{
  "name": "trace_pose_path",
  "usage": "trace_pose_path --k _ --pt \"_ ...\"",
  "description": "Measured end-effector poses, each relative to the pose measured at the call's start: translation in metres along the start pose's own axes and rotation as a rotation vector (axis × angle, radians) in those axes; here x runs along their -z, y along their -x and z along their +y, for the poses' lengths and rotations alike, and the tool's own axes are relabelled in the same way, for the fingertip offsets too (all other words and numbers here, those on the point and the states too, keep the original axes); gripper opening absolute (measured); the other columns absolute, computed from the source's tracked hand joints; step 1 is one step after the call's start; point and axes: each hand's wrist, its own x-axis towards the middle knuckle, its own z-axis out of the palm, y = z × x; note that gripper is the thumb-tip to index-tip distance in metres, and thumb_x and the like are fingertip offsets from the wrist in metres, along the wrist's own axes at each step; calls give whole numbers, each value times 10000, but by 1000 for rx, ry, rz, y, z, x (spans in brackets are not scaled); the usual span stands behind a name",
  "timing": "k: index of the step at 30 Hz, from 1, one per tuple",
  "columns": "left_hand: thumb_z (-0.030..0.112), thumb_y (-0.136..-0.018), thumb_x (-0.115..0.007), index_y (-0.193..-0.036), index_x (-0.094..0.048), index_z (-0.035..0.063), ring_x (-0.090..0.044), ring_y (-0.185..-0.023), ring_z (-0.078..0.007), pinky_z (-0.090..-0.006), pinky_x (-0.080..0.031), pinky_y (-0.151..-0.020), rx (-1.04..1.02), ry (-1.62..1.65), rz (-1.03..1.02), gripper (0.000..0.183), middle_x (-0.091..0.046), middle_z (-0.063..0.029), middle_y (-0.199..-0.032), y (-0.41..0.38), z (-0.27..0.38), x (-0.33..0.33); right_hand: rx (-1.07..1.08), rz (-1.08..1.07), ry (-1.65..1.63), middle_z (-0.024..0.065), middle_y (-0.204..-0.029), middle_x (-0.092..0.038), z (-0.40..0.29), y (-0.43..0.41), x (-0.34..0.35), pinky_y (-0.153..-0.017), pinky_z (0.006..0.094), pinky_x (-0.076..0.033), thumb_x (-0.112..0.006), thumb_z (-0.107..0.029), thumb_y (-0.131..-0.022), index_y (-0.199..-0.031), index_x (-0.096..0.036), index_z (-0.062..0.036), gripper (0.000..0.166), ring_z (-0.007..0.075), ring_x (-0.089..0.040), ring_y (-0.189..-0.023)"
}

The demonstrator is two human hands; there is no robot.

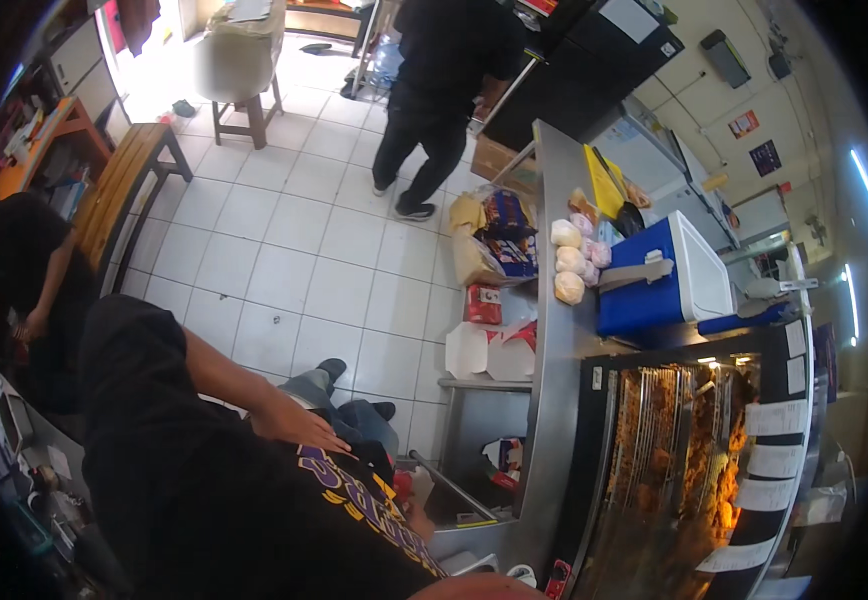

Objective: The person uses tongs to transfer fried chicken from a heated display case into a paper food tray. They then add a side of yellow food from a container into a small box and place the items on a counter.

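Note:
My left hand (297,424) lies across the front of my black shirt with purple and yellow lettering (363,491), fingers extended, nothing visible in it. Low in the view, my right hand (420,521) shows only in part past the shirt's edge, close to a red and pale object (408,486); whether it grips this is hidden. To the right, a heated glass display cabinet (674,450) holds fried food on wire racks. Paper-wrapped round items (570,261) sit on the steel counter (550,330), beside a blue cooler box (640,277).
Red and white cartons (471,349) and a bag of dark packets (505,232) stand by the counter's lower shelf. A person in black (441,97) stands ahead on the tiled floor. Another person (29,247) is at left near a wooden bench (115,187). A covered stool (243,75) stands farther off.

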Motion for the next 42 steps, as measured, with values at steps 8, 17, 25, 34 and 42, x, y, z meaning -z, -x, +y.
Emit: trace_pose_path --k 8,17,25,34,42 --pt "92 -351 -851 -1484 -40 41 -105 -1437 -294 -412 -104 -1175 -41 -19 74 1395 -69 -146 -1561 2 -25 -19 -14 -58 -53 107 -819 -635 -1 -10 1 -709 409 -470 -666 -439 -728 -973 -584 -219 340 325 -619 -786" --pt "331 -412 -867 -1484 -60 41 -120 -1432 -316 -441 -133 -1161 30 -131 -50 1373 -73 -143 -1561 5 -10 -6 165 491 59 99 -577 -594 -22 5 -5 -504 439 -461 -640 -240 -757 -691 -646 -166 99 321 -582 -510" --pt "491 -497 -781 -1483 -159 38 -309 -1348 -373 -444 -249 -1099 95 257 101 1250 -272 -206 -1493 1 2 11 82 370 -70 110 -673 -629 -51 14 29 -587 446 -471 -643 -241 -745 -712 -617 -106 141 316 -619 -649" --pt "294 -794 -681 -1424 -330 35 -423 -1265 -332 -382 -315 -1066 504 605 79 767 -417 -205 -1395 7 9 19 86 407 -118 67 -698 -632 -55 20 41 -689 379 -446 -579 -209 -780 -727 -598 -98 124 255 -624 -673" --pt "292 -800 -670 -1415 -347 37 -434 -1255 -333 -382 -322 -1062 490 732 67 740 -422 -207 -1390 5 -10 22 53 357 -76 58 -707 -635 -67 24 45 -695 374 -449 -580 -230 -785 -748 -607 -108 131 242 -631 -693"
